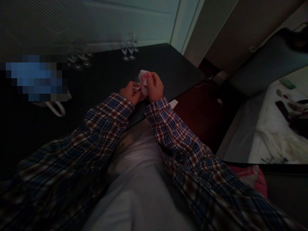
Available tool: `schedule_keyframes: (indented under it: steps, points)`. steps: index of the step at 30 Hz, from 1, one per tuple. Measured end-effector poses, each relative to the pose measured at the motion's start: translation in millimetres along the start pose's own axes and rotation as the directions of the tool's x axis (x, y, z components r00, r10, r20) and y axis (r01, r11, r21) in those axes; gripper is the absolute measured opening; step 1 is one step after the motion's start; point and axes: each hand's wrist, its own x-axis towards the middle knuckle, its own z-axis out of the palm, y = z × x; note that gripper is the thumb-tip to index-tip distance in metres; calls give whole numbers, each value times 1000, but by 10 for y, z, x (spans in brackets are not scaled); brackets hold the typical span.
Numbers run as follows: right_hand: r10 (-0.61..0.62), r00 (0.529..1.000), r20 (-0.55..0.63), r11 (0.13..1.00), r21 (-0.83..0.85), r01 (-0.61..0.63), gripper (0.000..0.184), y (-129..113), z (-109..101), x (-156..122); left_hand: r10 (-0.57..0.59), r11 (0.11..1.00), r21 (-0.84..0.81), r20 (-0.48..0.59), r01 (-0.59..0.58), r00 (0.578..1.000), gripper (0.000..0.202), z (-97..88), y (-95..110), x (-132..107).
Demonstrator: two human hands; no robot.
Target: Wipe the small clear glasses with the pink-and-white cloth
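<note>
Both my hands meet over the near edge of a dark table (173, 69). My right hand (155, 87) is closed around a pale pink-and-white cloth (143, 77) bunched up between the hands. My left hand (130, 92) is closed on a small clear glass (137, 87) that the cloth presses against; most of the glass is hidden. Both arms wear plaid sleeves.
Three small stemmed glasses (130, 49) stand at the table's far edge, several more (79, 59) further left. A white strap (56, 109) lies on the table at left. A white door is behind. At right is a dark chair (264, 67) and a white cluttered surface (276, 128).
</note>
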Motion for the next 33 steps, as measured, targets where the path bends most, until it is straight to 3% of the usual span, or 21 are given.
schedule_keyframes:
  steps: [33]
  points:
    - [26,999,47,999,-26,-24,27,15,-2,26,-20,999,51,16,19,1000,32,-44,41,3]
